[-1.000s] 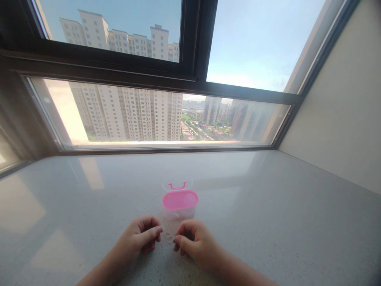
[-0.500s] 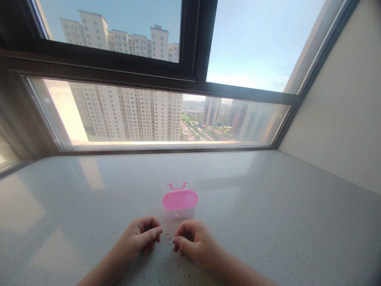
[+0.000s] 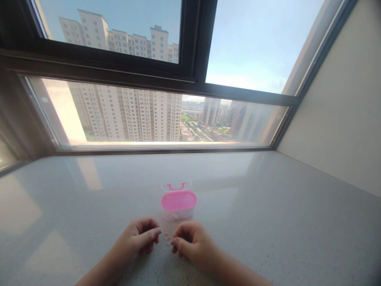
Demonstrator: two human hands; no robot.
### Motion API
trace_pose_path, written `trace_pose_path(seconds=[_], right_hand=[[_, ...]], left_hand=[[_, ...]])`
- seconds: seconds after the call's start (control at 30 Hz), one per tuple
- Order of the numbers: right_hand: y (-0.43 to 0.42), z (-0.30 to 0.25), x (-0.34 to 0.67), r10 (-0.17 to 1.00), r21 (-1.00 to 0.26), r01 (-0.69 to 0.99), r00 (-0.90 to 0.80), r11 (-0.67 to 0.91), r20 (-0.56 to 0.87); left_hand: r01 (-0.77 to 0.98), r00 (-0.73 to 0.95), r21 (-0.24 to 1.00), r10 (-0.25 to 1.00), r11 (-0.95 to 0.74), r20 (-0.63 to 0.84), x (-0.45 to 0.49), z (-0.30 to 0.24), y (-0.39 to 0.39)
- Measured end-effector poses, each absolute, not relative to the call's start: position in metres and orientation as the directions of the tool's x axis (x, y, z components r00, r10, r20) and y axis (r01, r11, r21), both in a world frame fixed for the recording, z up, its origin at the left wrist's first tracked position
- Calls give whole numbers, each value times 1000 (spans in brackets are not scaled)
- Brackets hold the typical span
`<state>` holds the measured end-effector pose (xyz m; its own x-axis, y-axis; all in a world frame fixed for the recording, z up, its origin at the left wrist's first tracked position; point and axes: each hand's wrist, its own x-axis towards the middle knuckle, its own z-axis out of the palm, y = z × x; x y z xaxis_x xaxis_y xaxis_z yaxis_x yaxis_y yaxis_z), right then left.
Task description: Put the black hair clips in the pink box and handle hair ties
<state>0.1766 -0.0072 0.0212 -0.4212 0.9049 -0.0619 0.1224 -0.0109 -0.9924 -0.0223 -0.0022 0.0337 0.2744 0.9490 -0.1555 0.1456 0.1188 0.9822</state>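
My left hand (image 3: 142, 235) is closed in a pinch, thumb against the forefinger. A tiny pale bit shows at its fingertips, too small to name. Opposite it, my right hand (image 3: 191, 239) also pinches, its thumb and forefinger meeting at the edge of some small clear rings (image 3: 167, 238). These rings look like a loose little cluster in the gap between both hands; whether they are linked I cannot tell. Just beyond the fingertips stands an oval, see-through box (image 3: 178, 202) with a pink rim. Something pale and indistinct is inside it.
Behind the box lies a clear lid with a pink handle (image 3: 176, 186). The speckled pale countertop (image 3: 268, 222) runs back to a dark window frame (image 3: 166, 151). A white wall (image 3: 342, 119) bounds the right side. Tall buildings show outside.
The view has shifted very slightly, so everything sits a few pixels to the left. Both hands keep their pinch near the rings; the box and lid stay put.
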Motion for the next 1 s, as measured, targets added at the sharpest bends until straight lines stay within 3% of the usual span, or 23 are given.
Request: trace_pose_path(seconds=[1.0], right_hand=[[-9,20,177,904,-991,134,-424,11,-48]], left_hand=[[145,284,982,946,119,-156,-23,31,-1]])
